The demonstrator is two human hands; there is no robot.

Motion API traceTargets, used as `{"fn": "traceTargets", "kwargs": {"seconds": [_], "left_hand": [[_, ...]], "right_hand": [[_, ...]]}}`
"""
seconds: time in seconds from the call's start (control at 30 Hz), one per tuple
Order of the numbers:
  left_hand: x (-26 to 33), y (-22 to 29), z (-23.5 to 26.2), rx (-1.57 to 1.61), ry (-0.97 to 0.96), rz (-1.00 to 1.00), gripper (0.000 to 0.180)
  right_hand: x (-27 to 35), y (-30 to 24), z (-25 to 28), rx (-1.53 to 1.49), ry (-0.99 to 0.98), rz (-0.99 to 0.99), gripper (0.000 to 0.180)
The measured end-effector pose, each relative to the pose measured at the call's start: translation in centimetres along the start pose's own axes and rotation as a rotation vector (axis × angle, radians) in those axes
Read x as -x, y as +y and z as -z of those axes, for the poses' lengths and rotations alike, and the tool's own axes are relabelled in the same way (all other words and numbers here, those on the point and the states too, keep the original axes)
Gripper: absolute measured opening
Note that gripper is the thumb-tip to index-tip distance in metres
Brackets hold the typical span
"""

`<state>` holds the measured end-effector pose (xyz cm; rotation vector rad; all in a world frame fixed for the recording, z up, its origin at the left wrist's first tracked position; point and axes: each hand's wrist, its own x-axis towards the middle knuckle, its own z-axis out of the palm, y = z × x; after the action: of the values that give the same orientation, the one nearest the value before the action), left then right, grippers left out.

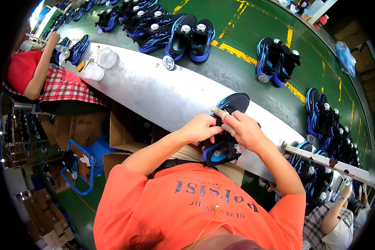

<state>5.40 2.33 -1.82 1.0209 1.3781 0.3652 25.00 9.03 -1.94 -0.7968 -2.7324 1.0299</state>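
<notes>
A black sneaker with blue and purple trim point(236, 101) sits at the near edge of the metal bench, its toe pointing away and its heel opening, with a blue insole, toward me. My left hand point(201, 127) is closed at the shoe's upper, thumb and fingers pinched together. From the other side my right hand point(245, 130) pinches at the same spot, with pale finger covers on some fingers. The fingers hide the middle of the shoe and whatever small part they grip. A whitish round piece hangs by the heel opening.
The metal bench point(171, 89) runs across, with plastic cups point(107, 57) at its far left. Beyond it, a green surface point(237, 31) carries pairs of sneakers point(190, 39). A metal bar point(327, 162) crosses at right. A co-worker point(50, 79) sits left; cardboard boxes point(127, 129) stand below.
</notes>
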Motion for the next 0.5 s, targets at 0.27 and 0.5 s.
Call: {"fn": "traceTargets", "kwargs": {"seconds": [0.27, 0.5], "left_hand": [[-0.3, 0.3, -0.6, 0.079, -0.015, 0.015, 0.023], [-1.0, -0.8, -0.4, 0.138, -0.048, 0.048, 0.024]], "right_hand": [[0.0, -0.7, -0.8, 0.180, 0.226, 0.039, 0.057], [-0.8, -0.5, -0.9, -0.075, 0.297, -0.066, 0.062]]}}
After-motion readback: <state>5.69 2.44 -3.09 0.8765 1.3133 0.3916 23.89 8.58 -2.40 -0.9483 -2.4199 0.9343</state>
